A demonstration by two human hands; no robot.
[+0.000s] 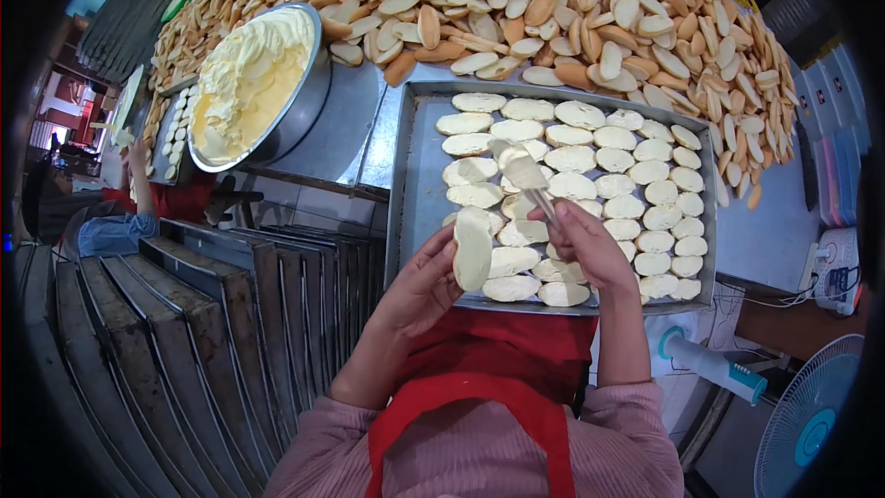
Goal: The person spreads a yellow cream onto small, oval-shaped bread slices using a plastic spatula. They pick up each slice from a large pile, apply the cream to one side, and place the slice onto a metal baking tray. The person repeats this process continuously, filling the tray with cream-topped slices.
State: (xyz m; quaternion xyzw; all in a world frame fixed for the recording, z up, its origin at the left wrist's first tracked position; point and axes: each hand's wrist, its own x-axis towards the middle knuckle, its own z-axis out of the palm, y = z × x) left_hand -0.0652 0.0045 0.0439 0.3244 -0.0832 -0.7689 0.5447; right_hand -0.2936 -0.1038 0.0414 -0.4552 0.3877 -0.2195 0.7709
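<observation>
- looking down from head height, two bare hands are seen above the near edge of a metal tray (419,212).
- a pale oval bread slice (473,247) is held upright in the left hand (419,290); the fingers are curled loosely around its lower edge, with the thumb against its face.
- a spreader (527,175) is gripped in the right hand (590,249), fingers closed tightly round the thin handle; the blade, coated with pale cream, is pointed up and away over the tray.
- the slice is held just left of the spreader hand, above the tray's front rim, apart from the blade.
- the tray is filled with rows of similar slices (627,184), laid flat and touching or overlapping one another.
- a large heap of browner bread pieces (572,9) is piled behind the tray, across the steel table (346,124).
- a big metal bowl (309,97) of yellow cream is set to the left of the tray, tilted toward the viewer.
- empty dark baking trays (184,332) are stacked on edge at lower left.
- a red apron (489,378) over pink sleeves is seen at the bottom.
- a white fan (811,424) is placed at lower right.
- another person (115,212) is partly seen at far left, beside a second tray of slices.
</observation>
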